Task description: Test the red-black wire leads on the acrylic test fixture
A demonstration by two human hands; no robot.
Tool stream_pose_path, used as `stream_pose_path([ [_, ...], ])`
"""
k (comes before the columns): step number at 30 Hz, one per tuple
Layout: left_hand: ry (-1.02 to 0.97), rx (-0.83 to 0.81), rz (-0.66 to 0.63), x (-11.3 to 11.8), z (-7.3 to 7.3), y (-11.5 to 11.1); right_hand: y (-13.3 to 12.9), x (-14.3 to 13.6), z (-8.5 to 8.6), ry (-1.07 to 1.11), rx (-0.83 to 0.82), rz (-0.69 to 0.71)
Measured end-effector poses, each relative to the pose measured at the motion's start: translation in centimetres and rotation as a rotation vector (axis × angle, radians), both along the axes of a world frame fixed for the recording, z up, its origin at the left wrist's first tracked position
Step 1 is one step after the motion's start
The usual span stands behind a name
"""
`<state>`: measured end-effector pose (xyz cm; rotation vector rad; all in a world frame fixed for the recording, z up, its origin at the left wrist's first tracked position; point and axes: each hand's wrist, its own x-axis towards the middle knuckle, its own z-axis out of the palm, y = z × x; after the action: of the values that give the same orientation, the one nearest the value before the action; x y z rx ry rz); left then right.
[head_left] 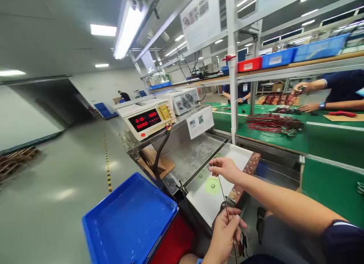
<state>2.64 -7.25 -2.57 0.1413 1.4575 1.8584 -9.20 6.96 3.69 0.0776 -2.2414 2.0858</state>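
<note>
A thin dark red wire [222, 188] runs between my two hands. My right hand [226, 170] pinches its upper end, where a small dark piece [210, 166] sticks out past the fingertips; its kind is too small to tell. Lower down, my left hand [226, 231] is closed on the same wire, which trails below it. Beneath my right hand lies a white board [199, 203] with a yellow-green round patch [212, 186] that has a metal stud in its middle. Along the board's right edge runs a brown strip [251, 163] with several metal studs.
An electronic tester with red digits [146, 120] stands on a metal shelf, beside a fan-vented unit [186, 100]. At lower left is a blue tray [127, 218]. Bundled red and black wires [273, 124] lie on the green bench [327, 142], where a co-worker's hands [309, 107] handle parts.
</note>
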Motion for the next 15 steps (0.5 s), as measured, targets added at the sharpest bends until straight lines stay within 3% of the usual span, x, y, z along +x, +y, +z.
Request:
stream_pose_path([
  [3, -0.191, 0.031, 0.157, 0.3, -1.1, -2.2, -1.7, -3.2, -3.5, -0.094, 0.388, -0.03],
  [6, -0.3, 0.017, 0.301, 0.1, -1.5, -4.3, -2.1, -4.7, -6.8, -0.16, 0.804, -0.04],
  [11, -0.595, 0.048, 0.32, -1.1, -1.5, -6.5, -2.4, -5.6, -10.7, -0.267, 0.972, 0.015],
  [15, -0.558, 0.066, 0.274, -1.8, -1.8, -7.4, -3.5, -5.6, -11.9, -0.294, 1.03, 0.071],
])
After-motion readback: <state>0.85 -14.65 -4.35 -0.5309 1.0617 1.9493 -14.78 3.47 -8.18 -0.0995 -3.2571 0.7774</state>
